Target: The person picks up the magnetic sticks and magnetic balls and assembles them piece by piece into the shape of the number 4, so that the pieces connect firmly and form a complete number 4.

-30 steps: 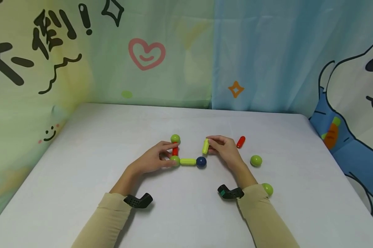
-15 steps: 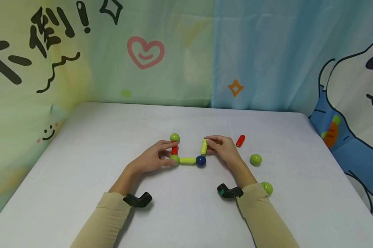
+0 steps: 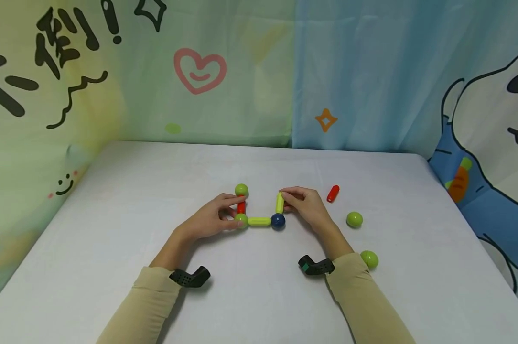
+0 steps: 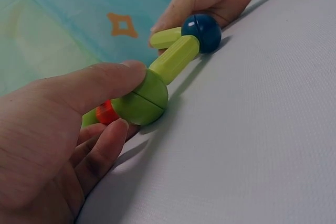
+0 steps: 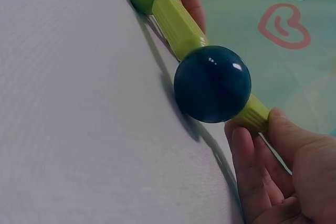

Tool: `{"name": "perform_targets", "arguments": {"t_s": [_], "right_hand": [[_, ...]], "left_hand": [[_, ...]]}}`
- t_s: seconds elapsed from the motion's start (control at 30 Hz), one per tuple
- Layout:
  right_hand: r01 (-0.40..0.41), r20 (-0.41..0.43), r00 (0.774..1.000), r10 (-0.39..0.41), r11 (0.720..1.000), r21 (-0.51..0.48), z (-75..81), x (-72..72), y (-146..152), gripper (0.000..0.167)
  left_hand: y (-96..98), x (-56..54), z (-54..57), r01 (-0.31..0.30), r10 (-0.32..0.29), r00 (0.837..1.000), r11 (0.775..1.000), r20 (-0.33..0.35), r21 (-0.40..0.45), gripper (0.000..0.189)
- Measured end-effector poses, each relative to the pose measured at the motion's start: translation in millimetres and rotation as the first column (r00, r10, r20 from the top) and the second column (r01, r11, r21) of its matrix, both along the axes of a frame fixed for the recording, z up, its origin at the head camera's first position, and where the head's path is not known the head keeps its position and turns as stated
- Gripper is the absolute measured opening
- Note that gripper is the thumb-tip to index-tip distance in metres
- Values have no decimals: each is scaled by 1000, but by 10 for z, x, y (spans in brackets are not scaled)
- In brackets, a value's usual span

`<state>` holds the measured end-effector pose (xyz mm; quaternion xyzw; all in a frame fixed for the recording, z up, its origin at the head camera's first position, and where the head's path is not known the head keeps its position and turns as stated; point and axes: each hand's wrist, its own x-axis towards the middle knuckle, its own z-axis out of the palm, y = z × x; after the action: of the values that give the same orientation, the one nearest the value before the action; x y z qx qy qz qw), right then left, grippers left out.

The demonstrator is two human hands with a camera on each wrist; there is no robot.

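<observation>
My left hand [image 3: 209, 218] grips a green ball [image 4: 144, 100], thumb on top and fingers around it and a short red rod [image 3: 241, 207]. That rod runs back to another green ball [image 3: 242, 189]. From the gripped ball a yellow-green rod [image 3: 259, 221] reaches right to a dark blue ball [image 5: 212, 84]. Between thumb and fingers my right hand [image 3: 309, 208] pinches a second yellow-green rod [image 3: 279, 203] by its far end. Its near end meets the blue ball, making a three-sided U shape. The left fingers partly hide the red rod.
A loose red rod [image 3: 333, 193] lies behind the right hand on the white table [image 3: 250, 296]. Two green balls rest to the right, one [image 3: 354, 220] beside the forearm, the other [image 3: 369, 259] against the right sleeve. Printed curtains stand behind the table.
My right hand has moved slightly left, bringing the pinched yellow-green rod from a small gap into contact with the blue ball. The left hand keeps its grip.
</observation>
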<state>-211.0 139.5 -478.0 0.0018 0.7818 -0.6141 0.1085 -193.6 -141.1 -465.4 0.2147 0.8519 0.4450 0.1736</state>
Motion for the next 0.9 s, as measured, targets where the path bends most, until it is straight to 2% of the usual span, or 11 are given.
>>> {"name": "perform_targets", "arguments": {"t_s": [0.47,0.6,0.9], "right_hand": [[20,24,1000,-21,999,42,31,11,-35,30],[1,8,1000,-2,998,59,40,20,-40,30],[-55,-8,998,58,984,168,46,32,-55,34]], "left_hand": [[-8,6,-5,-1,1,1000,1000,-3,11,68],[-5,6,-4,-4,4,1000,1000,-4,9,68],[8,-1,-3,-13,13,1000,1000,2,-15,68]]}}
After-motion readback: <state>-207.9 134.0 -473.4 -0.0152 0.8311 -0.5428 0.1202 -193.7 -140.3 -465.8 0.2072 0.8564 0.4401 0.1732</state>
